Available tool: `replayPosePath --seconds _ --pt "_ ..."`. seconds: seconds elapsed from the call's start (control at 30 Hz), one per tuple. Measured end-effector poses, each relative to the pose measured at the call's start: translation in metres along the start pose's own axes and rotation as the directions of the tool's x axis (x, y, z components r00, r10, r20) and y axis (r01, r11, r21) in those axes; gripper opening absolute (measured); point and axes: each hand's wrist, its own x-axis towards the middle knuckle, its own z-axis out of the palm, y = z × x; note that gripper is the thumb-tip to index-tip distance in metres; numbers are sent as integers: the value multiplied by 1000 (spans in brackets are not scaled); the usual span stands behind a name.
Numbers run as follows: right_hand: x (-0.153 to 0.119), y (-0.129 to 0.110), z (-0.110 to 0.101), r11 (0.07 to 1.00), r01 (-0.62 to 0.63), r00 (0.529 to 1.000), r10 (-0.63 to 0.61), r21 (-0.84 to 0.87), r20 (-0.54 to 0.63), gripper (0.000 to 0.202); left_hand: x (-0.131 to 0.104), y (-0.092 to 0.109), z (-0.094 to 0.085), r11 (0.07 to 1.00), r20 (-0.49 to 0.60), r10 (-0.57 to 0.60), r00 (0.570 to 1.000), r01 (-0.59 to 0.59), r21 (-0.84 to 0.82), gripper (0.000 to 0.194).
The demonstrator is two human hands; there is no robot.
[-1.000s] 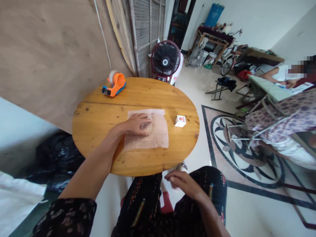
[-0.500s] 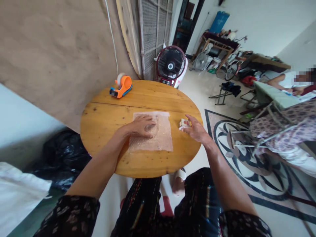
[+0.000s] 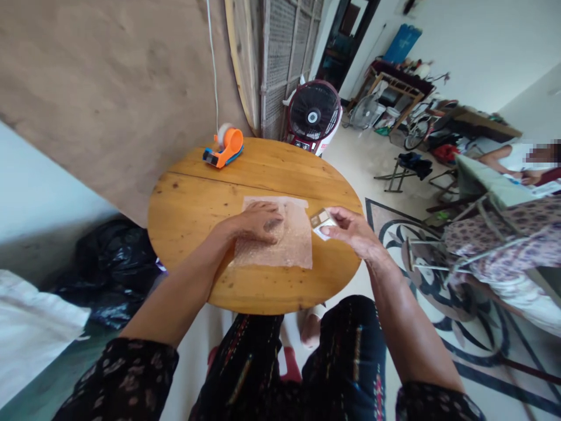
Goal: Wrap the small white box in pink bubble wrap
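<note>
A sheet of bubble wrap [image 3: 289, 248] lies on the oval wooden table [image 3: 193, 202] in front of me. My left hand [image 3: 262, 222] rests on its left half, palm down with the fingers stretched out. To the right of the sheet, my right hand [image 3: 348, 228] grips a small white-and-brown box [image 3: 322, 221] between thumb and fingers. The box is tilted and appears lifted off the wood, close to the sheet's right edge.
An orange tape dispenser [image 3: 230, 147] with a roll stands at the table's far left. Beyond the table is a fan [image 3: 314, 114]. Black plastic bags [image 3: 111, 269] lie at the left. Another person sits at a green table [image 3: 477, 181] on the right.
My right hand has closed on the small box and tilted it, bringing it slightly nearer the sheet. My left hand stays on the bubble wrap. The view has shifted a little.
</note>
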Motion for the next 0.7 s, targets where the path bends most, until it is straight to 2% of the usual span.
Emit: replayPosePath --seconds 0.13,0.23,0.33,0.5,0.7 --pt "11 -14 34 998 66 976 -64 -3 208 46 0 -1 1 1000 -25 7 1000 -8 -19 73" --pt "27 -10 52 996 78 958 -85 38 275 43 0 -1 2 999 -50 31 998 -32 -25 72" --pt "39 -2 60 995 53 952 -76 83 298 45 -1 -1 1 997 -70 42 997 -46 -57 75" --pt "48 7 64 999 46 945 -49 17 323 45 0 0 1 993 -102 31 994 -42 -108 91" --pt "57 20 67 959 156 951 -81 -237 299 40 -1 4 0 992 -149 37 988 -54 -114 82"
